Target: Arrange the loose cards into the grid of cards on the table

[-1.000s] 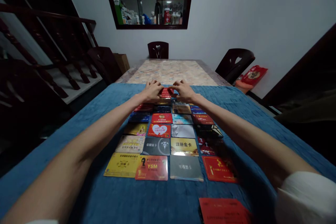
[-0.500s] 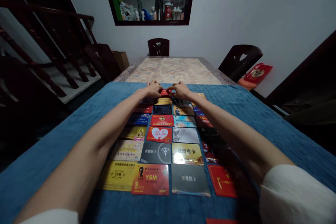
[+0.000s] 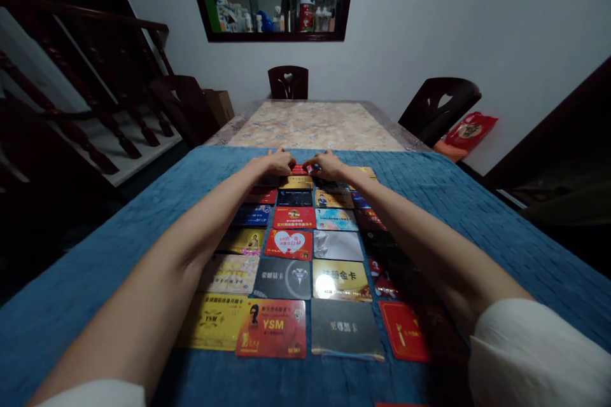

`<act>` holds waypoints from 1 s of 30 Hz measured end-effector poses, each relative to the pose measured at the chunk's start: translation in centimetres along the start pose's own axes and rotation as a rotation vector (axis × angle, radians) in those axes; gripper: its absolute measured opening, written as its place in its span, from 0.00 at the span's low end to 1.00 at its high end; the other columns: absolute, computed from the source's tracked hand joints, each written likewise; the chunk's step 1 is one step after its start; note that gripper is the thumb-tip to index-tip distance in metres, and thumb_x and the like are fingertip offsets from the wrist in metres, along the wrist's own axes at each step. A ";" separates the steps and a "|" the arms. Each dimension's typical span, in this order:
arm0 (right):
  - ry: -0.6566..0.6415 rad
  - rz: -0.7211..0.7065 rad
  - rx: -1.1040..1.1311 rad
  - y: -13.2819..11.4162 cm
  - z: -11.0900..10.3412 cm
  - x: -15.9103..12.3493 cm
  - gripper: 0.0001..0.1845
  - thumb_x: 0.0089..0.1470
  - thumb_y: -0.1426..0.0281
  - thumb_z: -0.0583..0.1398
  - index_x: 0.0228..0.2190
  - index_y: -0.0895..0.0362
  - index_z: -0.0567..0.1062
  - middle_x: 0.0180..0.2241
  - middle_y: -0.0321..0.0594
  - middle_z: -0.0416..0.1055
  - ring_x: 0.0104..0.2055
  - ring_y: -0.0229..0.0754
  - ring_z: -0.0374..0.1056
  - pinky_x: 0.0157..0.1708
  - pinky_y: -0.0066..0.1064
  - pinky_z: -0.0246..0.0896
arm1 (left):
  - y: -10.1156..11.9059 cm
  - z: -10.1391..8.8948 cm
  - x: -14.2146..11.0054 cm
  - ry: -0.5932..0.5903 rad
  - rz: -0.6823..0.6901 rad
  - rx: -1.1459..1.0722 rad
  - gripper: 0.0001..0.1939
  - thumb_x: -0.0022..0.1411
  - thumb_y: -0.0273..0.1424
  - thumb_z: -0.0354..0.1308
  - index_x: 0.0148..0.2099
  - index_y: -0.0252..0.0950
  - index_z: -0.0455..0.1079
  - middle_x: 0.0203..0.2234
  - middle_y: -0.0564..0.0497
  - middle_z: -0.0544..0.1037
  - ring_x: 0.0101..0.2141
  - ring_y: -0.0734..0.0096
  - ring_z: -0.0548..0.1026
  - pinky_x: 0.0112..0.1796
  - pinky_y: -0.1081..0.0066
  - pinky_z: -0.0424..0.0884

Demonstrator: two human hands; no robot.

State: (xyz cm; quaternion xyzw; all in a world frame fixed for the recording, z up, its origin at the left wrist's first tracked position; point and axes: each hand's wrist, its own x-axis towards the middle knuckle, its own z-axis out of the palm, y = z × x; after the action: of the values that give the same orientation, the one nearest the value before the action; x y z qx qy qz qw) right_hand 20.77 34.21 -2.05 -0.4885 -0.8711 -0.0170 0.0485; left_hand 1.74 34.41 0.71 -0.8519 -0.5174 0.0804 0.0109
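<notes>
At the far end of a grid of plastic cards, a red card (image 3: 300, 170) lies on the blue cloth (image 3: 191, 172) between my two hands. My left hand (image 3: 279, 161) has its curled fingers at the card's left edge. Opposite it, the bent thumb and fingers of my right hand (image 3: 326, 165) are at the right edge. Just nearer sits a gold card (image 3: 296, 183), above a dark card (image 3: 294, 198). Closer rows include a red card with a white heart (image 3: 289, 244), a gold card with black characters (image 3: 342, 279) and a red YSM card (image 3: 272, 329). My forearms cover parts of the outer columns.
Beyond the cloth, the patterned tabletop (image 3: 315, 127) stretches back. Dark chairs stand at its far end (image 3: 288, 83) and right side (image 3: 439, 108). A red bag (image 3: 471, 131) is at the right, a cardboard box (image 3: 219, 107) at the left. A red card's edge (image 3: 398, 404) shows at the bottom.
The view has shifted, so the near cards look larger and lower. Both hands stay around the far red card, with only small finger movements. The near red card has mostly left the view.
</notes>
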 end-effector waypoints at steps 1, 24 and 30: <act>0.001 -0.007 0.000 0.1 0.0 0.0 0.22 0.58 0.64 0.59 0.54 0.45 0.76 0.49 0.44 0.75 0.51 0.55 0.65 0.48 0.40 0.56 | 0.0 0.0 0.0 0.001 0.000 0.001 0.22 0.50 0.28 0.55 0.48 0.42 0.76 0.46 0.43 0.77 0.57 0.47 0.63 0.55 0.44 0.63; 0.116 -0.036 0.028 -0.7 -2.3 -3.6 0.19 0.58 0.68 0.57 0.49 0.51 0.80 0.49 0.46 0.75 0.52 0.54 0.61 0.46 0.39 0.52 | 1.0 -0.5 -4.0 0.263 0.059 -0.009 0.22 0.57 0.26 0.51 0.53 0.35 0.75 0.52 0.38 0.74 0.62 0.46 0.58 0.55 0.47 0.58; 0.200 -0.082 0.053 -1.8 -3.4 -6.0 0.16 0.55 0.74 0.56 0.41 0.56 0.82 0.41 0.44 0.77 0.45 0.49 0.63 0.43 0.37 0.51 | 2.6 -0.6 -7.0 0.354 0.129 -0.003 0.17 0.59 0.27 0.51 0.48 0.34 0.76 0.47 0.39 0.76 0.59 0.47 0.61 0.52 0.48 0.59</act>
State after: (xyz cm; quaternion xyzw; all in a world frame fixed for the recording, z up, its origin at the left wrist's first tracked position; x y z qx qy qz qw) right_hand 22.58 27.96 0.78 -0.4468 -0.8814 -0.0446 0.1471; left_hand 0.94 27.04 1.94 -0.8843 -0.4516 -0.0711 0.0953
